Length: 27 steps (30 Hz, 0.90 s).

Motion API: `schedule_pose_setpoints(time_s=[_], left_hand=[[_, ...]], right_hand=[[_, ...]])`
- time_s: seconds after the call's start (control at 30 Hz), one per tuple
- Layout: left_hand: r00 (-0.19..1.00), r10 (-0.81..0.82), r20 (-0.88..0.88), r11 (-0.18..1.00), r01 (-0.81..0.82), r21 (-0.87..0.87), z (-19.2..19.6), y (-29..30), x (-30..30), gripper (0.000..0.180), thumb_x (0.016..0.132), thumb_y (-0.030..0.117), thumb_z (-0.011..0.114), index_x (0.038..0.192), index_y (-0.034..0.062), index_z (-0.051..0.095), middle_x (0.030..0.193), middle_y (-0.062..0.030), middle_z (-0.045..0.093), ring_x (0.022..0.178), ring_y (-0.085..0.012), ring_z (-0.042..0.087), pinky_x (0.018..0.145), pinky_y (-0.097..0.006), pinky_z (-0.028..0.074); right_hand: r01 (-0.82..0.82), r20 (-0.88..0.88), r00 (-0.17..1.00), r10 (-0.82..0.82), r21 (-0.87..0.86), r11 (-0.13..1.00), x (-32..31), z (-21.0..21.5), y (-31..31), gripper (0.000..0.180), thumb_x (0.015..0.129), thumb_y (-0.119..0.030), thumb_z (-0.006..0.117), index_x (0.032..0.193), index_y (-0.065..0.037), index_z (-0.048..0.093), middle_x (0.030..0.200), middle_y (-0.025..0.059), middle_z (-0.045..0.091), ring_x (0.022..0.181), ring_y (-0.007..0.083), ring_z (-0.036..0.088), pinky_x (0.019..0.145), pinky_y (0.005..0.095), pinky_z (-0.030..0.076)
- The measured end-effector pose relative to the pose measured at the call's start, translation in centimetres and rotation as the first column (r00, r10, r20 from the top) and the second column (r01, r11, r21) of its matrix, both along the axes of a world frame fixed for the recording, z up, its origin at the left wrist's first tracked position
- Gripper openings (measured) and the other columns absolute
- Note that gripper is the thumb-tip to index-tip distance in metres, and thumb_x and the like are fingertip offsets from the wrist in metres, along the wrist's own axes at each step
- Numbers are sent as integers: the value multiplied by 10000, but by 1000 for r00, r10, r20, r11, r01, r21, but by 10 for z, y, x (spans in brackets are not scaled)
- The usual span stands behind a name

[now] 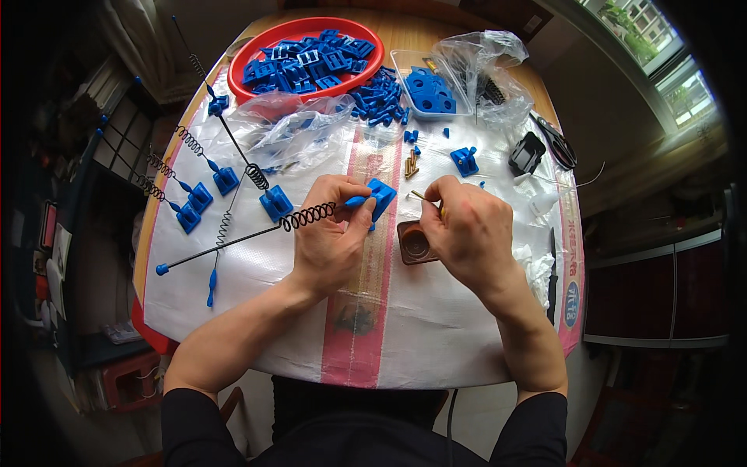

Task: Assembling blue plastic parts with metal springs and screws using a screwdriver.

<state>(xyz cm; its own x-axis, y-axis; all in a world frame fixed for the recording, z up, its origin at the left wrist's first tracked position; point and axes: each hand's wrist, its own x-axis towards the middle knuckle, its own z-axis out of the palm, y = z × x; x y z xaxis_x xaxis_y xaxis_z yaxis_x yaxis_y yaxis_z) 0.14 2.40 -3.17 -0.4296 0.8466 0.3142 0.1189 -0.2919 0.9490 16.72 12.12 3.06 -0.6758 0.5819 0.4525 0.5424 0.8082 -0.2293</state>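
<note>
Between the closed fingers of my left hand (327, 245) is a blue plastic clip (381, 196). A black spring rod (310, 217) runs from it out to the left, past the hand, and ends in a blue knob (162, 269). My right hand (478, 229) pinches a thin brass-coloured stick (419, 194), its tip pointing toward the clip but apart from it. Below the right fingers sits a small square brown container (406, 254) with a round hollow, partly covered by the hand. Several brass pins (411, 165) lie just beyond.
A red basin (380, 62) of blue clips stands at the back, beside loose blue pieces (380, 97) and a clear tub (398, 58). Spring-rod assemblies (275, 204) lie leftward. Rightward are another blue clip (464, 161), a black object (527, 152), scissors (556, 144) and crumpled tissue (537, 272).
</note>
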Motion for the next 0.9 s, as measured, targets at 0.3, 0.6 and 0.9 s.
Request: schedule_pose_setpoints(time_s=[0.3,0.6,0.9], left_hand=[[959,-57,-277,996,36,-80,14,10,-11,103,943,-36,633,1039,-18,602,1079,-107,616,897,-146,680,751,-273,579],[987,-86,134,920,130,-370,37,67,-9,213,971,155,667,1019,-48,628,861,-130,710,683,-166,705,632,-276,582],[961,-200,189,842,267,-468,43,92,-5,265,963,177,662,1053,-65,604,911,-160,706,611,-201,704,487,-301,581]], right_hand=[[171,175,976,-130,-242,955,4,-24,34,162,869,-275,705,912,-130,763,743,134,714,759,335,714,699,444,550],[-4,3,1000,5,-234,972,9,-7,33,309,826,-277,782,1122,-209,727,699,87,674,699,292,675,637,422,519],[36,-7,999,-36,-17,999,8,-29,47,179,869,-217,727,1044,-187,740,754,85,697,753,288,679,663,426,520]])
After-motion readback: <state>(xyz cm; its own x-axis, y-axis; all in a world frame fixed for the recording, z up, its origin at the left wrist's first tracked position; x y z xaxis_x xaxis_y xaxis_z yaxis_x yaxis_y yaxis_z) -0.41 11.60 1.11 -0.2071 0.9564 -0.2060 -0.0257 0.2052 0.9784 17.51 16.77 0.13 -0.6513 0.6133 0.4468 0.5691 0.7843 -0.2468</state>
